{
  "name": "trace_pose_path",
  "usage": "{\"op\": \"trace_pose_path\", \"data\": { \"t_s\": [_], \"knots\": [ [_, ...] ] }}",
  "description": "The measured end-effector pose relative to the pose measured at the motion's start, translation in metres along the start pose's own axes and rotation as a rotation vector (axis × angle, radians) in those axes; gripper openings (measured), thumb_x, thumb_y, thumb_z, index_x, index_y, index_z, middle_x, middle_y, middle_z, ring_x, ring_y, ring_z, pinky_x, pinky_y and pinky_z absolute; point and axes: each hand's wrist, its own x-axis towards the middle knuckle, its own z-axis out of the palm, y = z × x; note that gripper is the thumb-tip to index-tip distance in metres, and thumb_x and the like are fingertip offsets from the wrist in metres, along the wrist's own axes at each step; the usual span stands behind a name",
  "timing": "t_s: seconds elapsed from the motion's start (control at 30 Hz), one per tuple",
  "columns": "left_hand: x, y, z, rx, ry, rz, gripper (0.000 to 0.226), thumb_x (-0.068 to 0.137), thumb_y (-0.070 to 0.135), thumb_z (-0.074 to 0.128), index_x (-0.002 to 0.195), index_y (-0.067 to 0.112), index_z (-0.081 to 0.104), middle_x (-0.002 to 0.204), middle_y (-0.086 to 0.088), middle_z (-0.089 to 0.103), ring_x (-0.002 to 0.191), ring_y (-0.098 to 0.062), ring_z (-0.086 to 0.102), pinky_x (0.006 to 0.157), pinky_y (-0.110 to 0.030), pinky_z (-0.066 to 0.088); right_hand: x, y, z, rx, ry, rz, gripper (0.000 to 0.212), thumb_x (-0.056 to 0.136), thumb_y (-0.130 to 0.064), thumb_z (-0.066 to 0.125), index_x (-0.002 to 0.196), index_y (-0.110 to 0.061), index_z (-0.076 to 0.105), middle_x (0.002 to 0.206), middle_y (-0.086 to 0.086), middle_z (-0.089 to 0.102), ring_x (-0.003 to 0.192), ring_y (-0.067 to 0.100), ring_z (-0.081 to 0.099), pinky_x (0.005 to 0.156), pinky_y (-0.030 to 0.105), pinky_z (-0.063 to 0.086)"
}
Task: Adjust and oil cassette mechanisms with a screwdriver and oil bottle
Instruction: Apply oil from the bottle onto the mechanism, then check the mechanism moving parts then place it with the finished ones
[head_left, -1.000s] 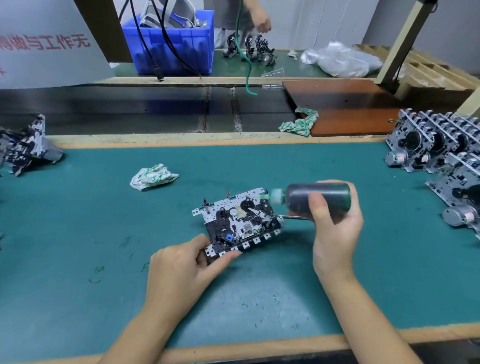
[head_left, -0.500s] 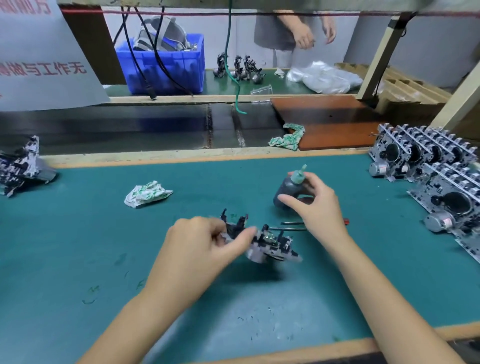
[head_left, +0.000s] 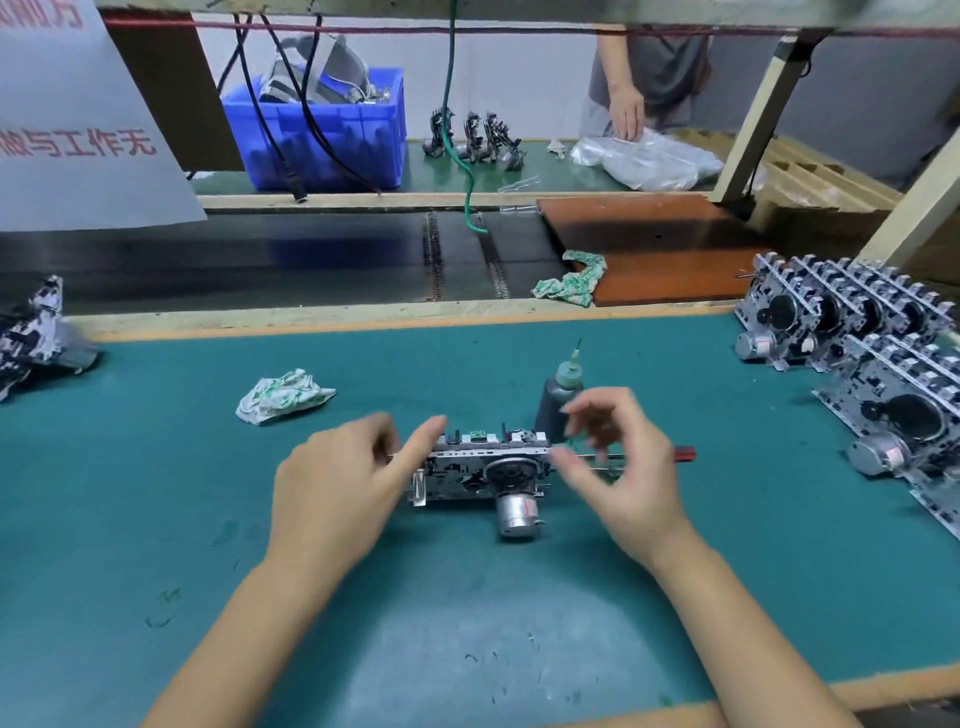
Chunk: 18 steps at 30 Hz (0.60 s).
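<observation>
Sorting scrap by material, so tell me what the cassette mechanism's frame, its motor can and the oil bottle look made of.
Cassette mechanism frame: stamped sheet metal, dull grey with punched holes. Motor can: bright brushed metal. Oil bottle: probably dark, matte plastic with a pale green nozzle.

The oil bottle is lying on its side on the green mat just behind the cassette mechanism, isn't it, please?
Not quite: the head view shows the oil bottle standing upright, nozzle pointing up, not lying on its side. The rest holds: it is on the green mat, just behind the cassette mechanism.
</observation>
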Motion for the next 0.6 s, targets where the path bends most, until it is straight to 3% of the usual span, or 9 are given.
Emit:
{"op": "trace_pose_path", "data": {
  "t_s": [0.03,0.1,0.23,0.4,0.6],
  "knots": [
    [0.002,0.003,0.0,-0.077,0.061,0.052,0.061,0.071,0.08,0.029,0.06,0.023,0.048,0.055,0.01,0.052,0.057,-0.004,0.05,0.051,-0.026,0.032,-0.002,-0.001,0.001,-0.036,-0.137,0.024,0.035,0.074,-0.043,0.067,0.105,-0.038,0.051,0.092,-0.015,0.057,0.084,0.006,0.054,0.07,0.018,0.041],
    [0.008,0.008,0.003,-0.31,0.035,0.2,0.038,0.076,0.067,0.045,0.073,0.031,0.056,0.075,0.014,0.059,0.077,-0.002,0.056,0.062,-0.023,0.041,-0.003,0.0,0.005,-0.096,-0.292,0.057,0.048,0.071,-0.046,0.071,0.113,-0.042,0.05,0.102,-0.017,0.054,0.098,0.008,0.051,0.083,0.014,0.038],
    [0.015,0.016,0.011,-0.522,-0.23,0.337,0.014,0.079,0.05,0.061,0.092,0.047,0.064,0.099,0.017,0.063,0.106,-0.008,0.054,0.087,-0.018,0.038,0.001,0.0,0.009,-0.099,-0.325,0.089,0.038,0.071,-0.035,0.073,0.102,-0.045,0.054,0.103,-0.018,0.055,0.107,0.004,0.05,0.091,0.016,0.036],
    [0.017,0.014,0.017,-0.548,-0.261,0.355,0.016,0.081,0.033,0.064,0.088,0.047,0.069,0.104,0.019,0.061,0.108,-0.004,0.052,0.089,-0.01,0.034,0.002,0.002,0.01,0.04,-0.34,0.187,0.036,0.072,-0.025,0.076,0.099,-0.042,0.06,0.101,-0.016,0.061,0.105,0.01,0.056,0.089,0.021,0.042],
    [0.017,0.015,0.018,-0.594,-0.277,0.347,0.01,0.08,0.036,0.065,0.086,0.042,0.071,0.105,0.017,0.062,0.109,-0.003,0.051,0.088,-0.011,0.034,0.006,0.004,0.012,0.128,-0.356,0.261,0.039,0.07,-0.01,0.082,0.093,-0.033,0.061,0.1,-0.005,0.064,0.098,0.014,0.059,0.09,0.026,0.043]
  ]
}}
